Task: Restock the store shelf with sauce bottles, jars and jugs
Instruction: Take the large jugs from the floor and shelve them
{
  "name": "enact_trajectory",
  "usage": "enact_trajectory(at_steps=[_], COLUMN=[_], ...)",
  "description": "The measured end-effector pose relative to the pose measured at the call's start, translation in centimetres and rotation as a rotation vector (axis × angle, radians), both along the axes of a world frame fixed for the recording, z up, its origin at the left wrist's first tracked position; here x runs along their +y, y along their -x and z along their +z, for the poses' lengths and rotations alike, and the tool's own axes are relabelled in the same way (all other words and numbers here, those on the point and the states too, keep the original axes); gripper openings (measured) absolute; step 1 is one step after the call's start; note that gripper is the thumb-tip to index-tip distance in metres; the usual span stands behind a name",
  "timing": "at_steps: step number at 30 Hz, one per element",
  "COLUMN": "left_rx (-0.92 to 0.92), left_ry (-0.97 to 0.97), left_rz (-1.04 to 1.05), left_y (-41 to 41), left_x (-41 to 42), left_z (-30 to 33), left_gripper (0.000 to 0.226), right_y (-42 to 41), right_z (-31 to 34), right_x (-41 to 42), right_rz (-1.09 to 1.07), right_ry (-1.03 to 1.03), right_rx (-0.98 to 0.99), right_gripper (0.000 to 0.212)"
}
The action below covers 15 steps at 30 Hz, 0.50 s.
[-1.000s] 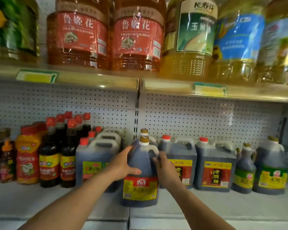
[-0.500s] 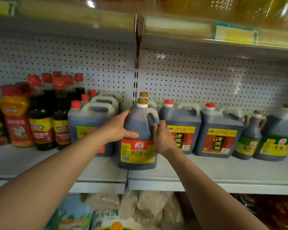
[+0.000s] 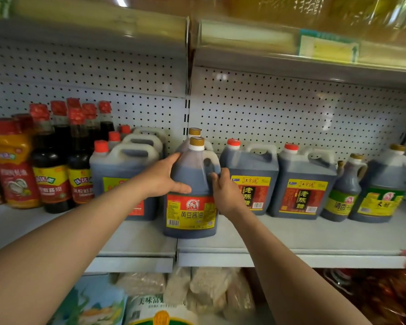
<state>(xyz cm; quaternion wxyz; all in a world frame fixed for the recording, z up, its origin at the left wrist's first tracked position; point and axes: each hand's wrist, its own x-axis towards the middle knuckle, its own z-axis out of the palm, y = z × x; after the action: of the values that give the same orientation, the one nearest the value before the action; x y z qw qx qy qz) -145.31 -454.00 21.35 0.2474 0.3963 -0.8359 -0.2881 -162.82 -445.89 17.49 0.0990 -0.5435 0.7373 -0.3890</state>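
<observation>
Dark soy sauce jug [image 3: 190, 207], gold cap, red-yellow label, stands upright.

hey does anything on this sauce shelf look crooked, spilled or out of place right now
No spills or damage show. One thing stands out: the soy sauce jug, held between the left hand and right hand, sits well forward of the jug row, near the shelf front edge, not yet pushed back in line.

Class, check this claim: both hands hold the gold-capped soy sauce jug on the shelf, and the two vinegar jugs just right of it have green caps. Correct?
Not quite. In the head view the left hand and right hand do hold the soy sauce jug, but the vinegar jugs have red caps.
</observation>
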Motion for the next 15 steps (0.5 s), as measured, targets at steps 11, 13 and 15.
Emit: enact_trajectory(at_steps=[11, 13, 15], left_rx=[-0.019, -0.028, -0.049], left_ry=[0.019, 0.026, 0.044], left_rz=[0.012, 0.013, 0.018], left_y=[-0.3, -0.3, -0.3], left_x=[0.9, 1.2, 1.5], left_z=[0.3, 0.3, 0.4], left_gripper=[0.109, 0.109, 0.109], right_y=[0.9, 0.8, 1.1], right_z=[-0.7, -0.2, 0.2], right_x=[-0.6, -0.2, 0.5], right_rz=[0.079, 0.112, 0.191], right_ry=[0.005, 0.003, 0.028], right_rx=[-0.112, -0.107, -0.142], right_gripper=[0.027, 0.026, 0.027])
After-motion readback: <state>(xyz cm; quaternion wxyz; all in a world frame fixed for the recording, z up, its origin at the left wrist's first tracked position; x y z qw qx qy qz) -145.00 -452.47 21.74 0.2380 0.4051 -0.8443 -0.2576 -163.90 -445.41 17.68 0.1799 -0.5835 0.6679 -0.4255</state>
